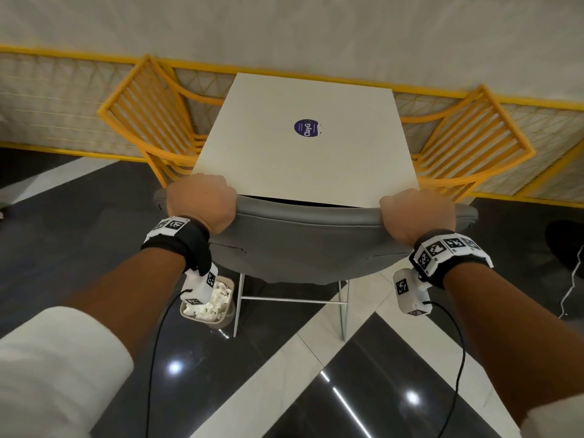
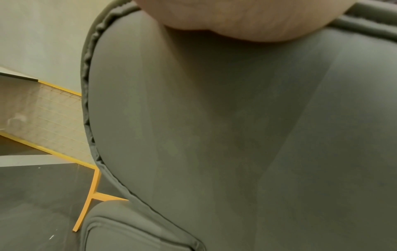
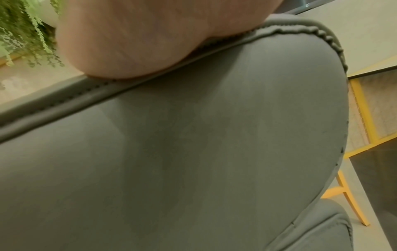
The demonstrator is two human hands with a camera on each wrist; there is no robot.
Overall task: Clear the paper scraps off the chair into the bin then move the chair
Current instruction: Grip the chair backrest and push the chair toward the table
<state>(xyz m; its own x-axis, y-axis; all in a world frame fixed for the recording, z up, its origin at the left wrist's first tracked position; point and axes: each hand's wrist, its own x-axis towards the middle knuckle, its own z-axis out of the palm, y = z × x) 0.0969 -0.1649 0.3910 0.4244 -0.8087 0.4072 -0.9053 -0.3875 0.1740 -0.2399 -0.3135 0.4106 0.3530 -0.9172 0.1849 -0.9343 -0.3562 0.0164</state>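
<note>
Head view: left hand (image 1: 202, 202) and right hand (image 1: 417, 213) both grasp grey chair (image 1: 300, 248) backrest top; bin (image 1: 218, 322) of paper scraps (image 1: 218, 300) at 7 o'clock of chair; white table (image 1: 303, 147) at 12.

We see chair (image 1: 303, 248) in matt grey cloth, maybe leatherette; glossy floor (image 1: 395, 390); smooth matt white tabletop (image 1: 268, 153).

Head view: from above and behind the chair (image 1: 303, 248), facing down toward 12 o'clock; takes in both forearms, the bench (image 1: 303, 153) and the floor
Left wrist view: pressed close to the chair's grey back, looking up along it
Right wrist view: likewise, very near
Shared: the chair's back appears in all three
</note>
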